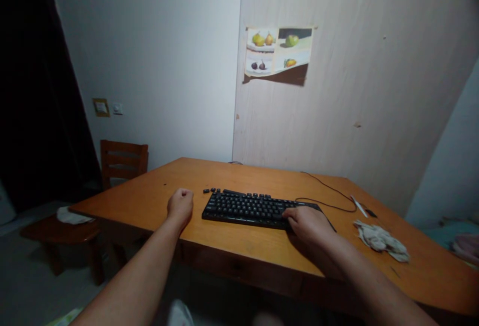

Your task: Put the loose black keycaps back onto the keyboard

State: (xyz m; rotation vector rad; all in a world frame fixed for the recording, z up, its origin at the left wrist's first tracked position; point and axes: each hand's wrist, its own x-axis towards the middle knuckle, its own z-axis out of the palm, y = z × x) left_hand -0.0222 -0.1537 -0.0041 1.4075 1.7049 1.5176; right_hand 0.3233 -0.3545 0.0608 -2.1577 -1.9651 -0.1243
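A black keyboard (pixel 245 209) lies near the front edge of the wooden table (pixel 209 239). Just behind its left half are several loose black keycaps (pixel 213 190) and a longer black bar-shaped piece (pixel 234 193). My left hand (pixel 180 205) rests as a closed fist on the tabletop, left of the keyboard and apart from it. Over the keyboard's right part, my right hand (pixel 309 222) is closed, with thumb and forefinger together at the keys. Whatever those fingertips may pinch is too small and hidden to make out.
A crumpled whitish cloth (pixel 380 241) lies on the right of the table. Behind it are a white strip (pixel 359 206) and a small dark piece (pixel 370 213). A black cable (pixel 329 204) curves behind the keyboard. A wooden chair (pixel 124 160) stands at the left.
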